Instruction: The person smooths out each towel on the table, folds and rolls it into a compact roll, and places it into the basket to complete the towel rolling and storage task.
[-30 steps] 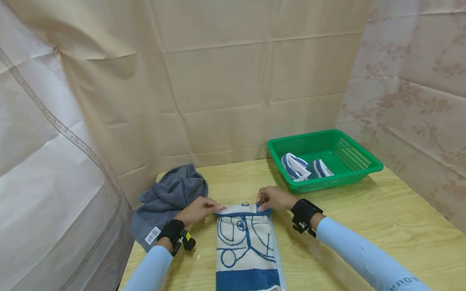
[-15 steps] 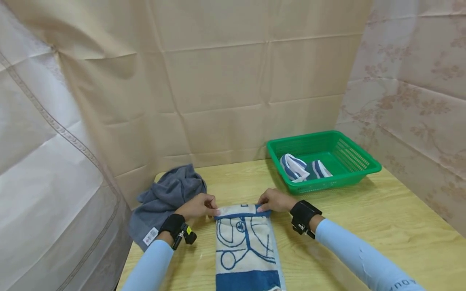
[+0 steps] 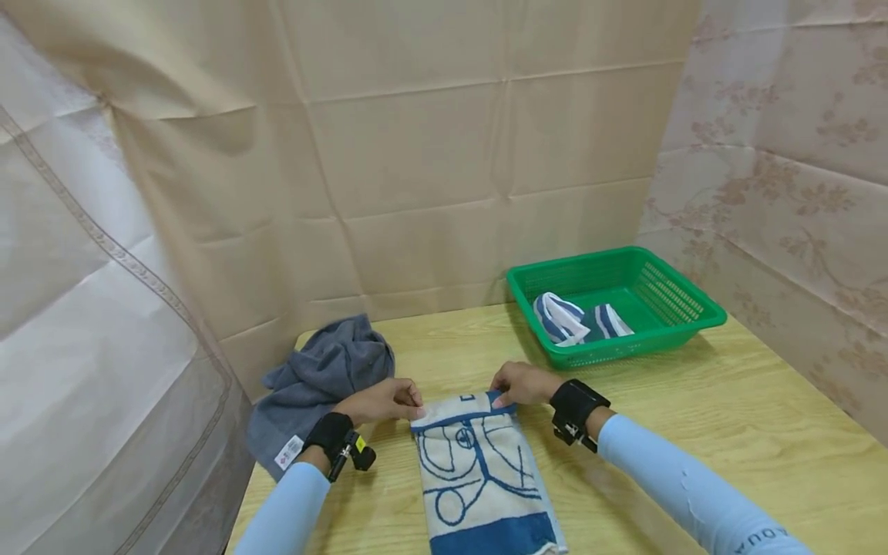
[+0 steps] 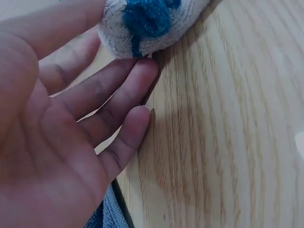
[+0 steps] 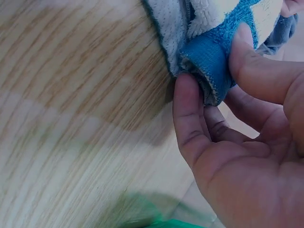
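A white-and-blue patterned towel (image 3: 479, 478) lies lengthwise on the table, its far end turned over into a thick folded band. At the band's left end, my left hand (image 3: 385, 400) pinches the cloth. Close up in the left wrist view, the left hand (image 4: 61, 123) has its fingertips under the rolled end of the towel (image 4: 147, 23). My right hand (image 3: 529, 383) grips the band's right end. In the right wrist view, the right hand (image 5: 242, 128) has its thumb on top of the blue rolled edge and fingers beneath it.
A crumpled grey towel (image 3: 326, 385) with a white tag lies at the left, beside my left forearm. At the back right stands a green basket (image 3: 683, 324) with striped cloths (image 3: 562, 317) inside. Cloth drapes hang behind the wooden table (image 3: 659, 432) and at its sides.
The towel has turned a little, its near end swinging to the right. My left hand has shifted slightly right and nearer with the band's left end. The right hand has barely moved.
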`<action>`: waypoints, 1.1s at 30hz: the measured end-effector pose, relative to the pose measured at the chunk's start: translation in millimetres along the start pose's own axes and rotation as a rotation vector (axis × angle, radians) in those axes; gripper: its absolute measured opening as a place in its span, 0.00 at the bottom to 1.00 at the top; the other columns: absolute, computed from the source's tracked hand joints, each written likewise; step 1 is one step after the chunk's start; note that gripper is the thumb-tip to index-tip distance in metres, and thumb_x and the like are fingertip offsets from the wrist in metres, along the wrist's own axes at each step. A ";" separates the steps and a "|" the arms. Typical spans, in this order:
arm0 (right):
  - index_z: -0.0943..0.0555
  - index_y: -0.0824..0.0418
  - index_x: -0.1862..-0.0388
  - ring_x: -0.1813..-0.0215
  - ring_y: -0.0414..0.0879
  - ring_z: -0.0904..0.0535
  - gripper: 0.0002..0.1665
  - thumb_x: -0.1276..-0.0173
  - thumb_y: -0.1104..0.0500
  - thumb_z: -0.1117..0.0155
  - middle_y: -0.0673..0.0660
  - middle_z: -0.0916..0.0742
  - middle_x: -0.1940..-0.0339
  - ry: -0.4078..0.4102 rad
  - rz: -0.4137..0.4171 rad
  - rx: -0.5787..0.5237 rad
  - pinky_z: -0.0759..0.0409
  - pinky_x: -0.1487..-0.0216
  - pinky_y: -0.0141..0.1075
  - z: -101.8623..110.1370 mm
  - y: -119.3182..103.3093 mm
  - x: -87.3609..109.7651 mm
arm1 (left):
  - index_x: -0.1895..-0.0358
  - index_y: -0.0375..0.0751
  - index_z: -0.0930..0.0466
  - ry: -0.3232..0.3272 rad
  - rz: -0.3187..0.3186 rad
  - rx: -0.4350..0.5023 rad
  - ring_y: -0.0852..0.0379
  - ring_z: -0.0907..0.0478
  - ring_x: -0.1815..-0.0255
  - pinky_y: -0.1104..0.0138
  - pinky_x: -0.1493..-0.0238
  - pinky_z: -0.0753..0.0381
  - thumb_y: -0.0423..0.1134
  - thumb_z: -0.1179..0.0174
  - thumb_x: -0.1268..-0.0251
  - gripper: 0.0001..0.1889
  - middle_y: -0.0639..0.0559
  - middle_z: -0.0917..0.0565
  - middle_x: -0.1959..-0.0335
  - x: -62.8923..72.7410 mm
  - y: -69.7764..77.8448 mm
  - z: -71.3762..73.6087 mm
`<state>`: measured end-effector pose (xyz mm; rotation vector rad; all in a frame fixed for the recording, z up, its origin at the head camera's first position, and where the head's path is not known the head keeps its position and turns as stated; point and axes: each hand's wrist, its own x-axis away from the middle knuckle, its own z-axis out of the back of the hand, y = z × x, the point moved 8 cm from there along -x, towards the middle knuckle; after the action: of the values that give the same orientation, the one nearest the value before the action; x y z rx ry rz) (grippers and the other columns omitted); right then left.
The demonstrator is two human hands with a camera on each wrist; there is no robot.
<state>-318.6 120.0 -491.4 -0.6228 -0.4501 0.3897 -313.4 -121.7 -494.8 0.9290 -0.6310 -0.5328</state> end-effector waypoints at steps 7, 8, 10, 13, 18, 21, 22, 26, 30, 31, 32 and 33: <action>0.13 0.59 0.55 0.58 0.44 0.23 0.07 0.30 0.59 0.28 0.48 0.15 0.62 -0.031 0.080 0.052 0.22 0.48 0.42 -4.1 -5.2 3.3 | 0.40 0.40 0.17 -0.031 0.028 -0.124 0.49 0.21 0.43 0.52 0.41 0.23 0.44 0.35 0.26 0.18 0.50 0.16 0.45 -0.9 2.5 -12.1; 0.13 0.59 0.55 0.58 0.44 0.24 0.07 0.30 0.59 0.28 0.48 0.16 0.62 -0.029 0.091 0.056 0.22 0.48 0.43 -3.9 -6.4 4.3 | 0.40 0.40 0.16 -0.035 0.021 -0.150 0.49 0.21 0.43 0.53 0.41 0.23 0.44 0.35 0.26 0.18 0.50 0.16 0.44 -1.7 4.2 -13.7; 0.14 0.58 0.57 0.59 0.43 0.24 0.06 0.31 0.59 0.27 0.47 0.16 0.63 -0.020 0.125 0.057 0.22 0.49 0.42 -2.9 -7.8 4.9 | 0.41 0.41 0.16 -0.043 0.002 -0.199 0.51 0.21 0.45 0.55 0.43 0.23 0.43 0.33 0.28 0.17 0.52 0.17 0.45 -3.5 7.1 -15.3; 0.14 0.56 0.61 0.60 0.43 0.23 0.07 0.35 0.59 0.23 0.46 0.16 0.65 -0.004 0.171 0.018 0.22 0.54 0.39 -0.5 -5.3 3.2 | 0.48 0.41 0.16 -0.050 -0.013 -0.253 0.55 0.25 0.58 0.61 0.55 0.27 0.42 0.32 0.30 0.13 0.55 0.20 0.56 -5.6 12.0 -16.9; 0.15 0.55 0.63 0.62 0.43 0.22 0.12 0.43 0.59 0.19 0.47 0.15 0.66 -0.021 0.213 -0.097 0.23 0.59 0.36 -0.4 1.2 1.3 | 0.58 0.43 0.23 -0.055 -0.011 -0.302 0.58 0.32 0.66 0.65 0.65 0.33 0.44 0.30 0.33 0.12 0.55 0.28 0.66 -6.3 16.9 -21.0; 0.17 0.56 0.63 0.63 0.44 0.24 0.15 0.45 0.61 0.18 0.48 0.17 0.67 -0.025 0.243 -0.119 0.24 0.60 0.35 -2.2 0.3 1.0 | 0.59 0.45 0.25 -0.030 -0.028 -0.337 0.60 0.31 0.67 0.66 0.65 0.32 0.43 0.29 0.35 0.13 0.56 0.27 0.66 -6.6 18.5 -22.1; 0.18 0.56 0.64 0.63 0.44 0.24 0.16 0.46 0.63 0.18 0.48 0.18 0.67 -0.014 0.259 -0.118 0.25 0.61 0.35 -2.1 -1.1 0.7 | 0.60 0.45 0.25 -0.011 -0.045 -0.344 0.59 0.31 0.67 0.66 0.65 0.32 0.42 0.29 0.37 0.13 0.55 0.28 0.66 -6.7 20.6 -20.9; 0.22 0.55 0.67 0.64 0.44 0.27 0.20 0.51 0.68 0.19 0.47 0.22 0.69 0.106 0.333 -0.085 0.27 0.62 0.35 3.7 -9.7 -0.6 | 0.64 0.45 0.27 0.102 -0.147 -0.412 0.59 0.33 0.68 0.65 0.66 0.33 0.35 0.27 0.43 0.15 0.54 0.29 0.67 -9.2 30.4 -11.4; 0.24 0.53 0.71 0.65 0.43 0.30 0.22 0.53 0.70 0.18 0.48 0.25 0.70 0.257 0.377 0.013 0.30 0.63 0.34 10.2 -16.3 0.1 | 0.68 0.46 0.28 0.181 -0.228 -0.474 0.58 0.34 0.67 0.65 0.64 0.34 0.31 0.27 0.47 0.15 0.54 0.32 0.67 -11.2 35.4 -3.3; 0.23 0.53 0.71 0.65 0.43 0.30 0.22 0.52 0.70 0.18 0.48 0.25 0.70 0.281 0.386 0.038 0.30 0.63 0.35 11.0 -18.2 0.8 | 0.69 0.47 0.28 0.187 -0.235 -0.482 0.58 0.34 0.67 0.65 0.64 0.34 0.31 0.27 0.47 0.15 0.54 0.32 0.67 -11.3 34.8 -2.0; 0.23 0.53 0.71 0.65 0.42 0.30 0.22 0.51 0.69 0.17 0.48 0.25 0.70 0.300 0.387 0.063 0.30 0.63 0.35 11.3 -19.3 1.4 | 0.69 0.47 0.28 0.189 -0.235 -0.483 0.58 0.34 0.66 0.65 0.64 0.34 0.31 0.27 0.47 0.15 0.54 0.32 0.67 -11.0 33.7 -0.9; 0.22 0.52 0.70 0.65 0.42 0.30 0.21 0.50 0.67 0.16 0.48 0.25 0.69 0.316 0.390 0.089 0.30 0.63 0.34 11.4 -20.4 2.3 | 0.70 0.47 0.27 0.187 -0.225 -0.468 0.57 0.33 0.66 0.65 0.64 0.33 0.32 0.26 0.46 0.15 0.54 0.32 0.67 -10.5 32.0 0.5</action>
<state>-318.2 111.3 -469.6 -0.6724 -0.0048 0.6655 -316.3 -99.1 -470.0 0.5973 -0.2148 -0.7468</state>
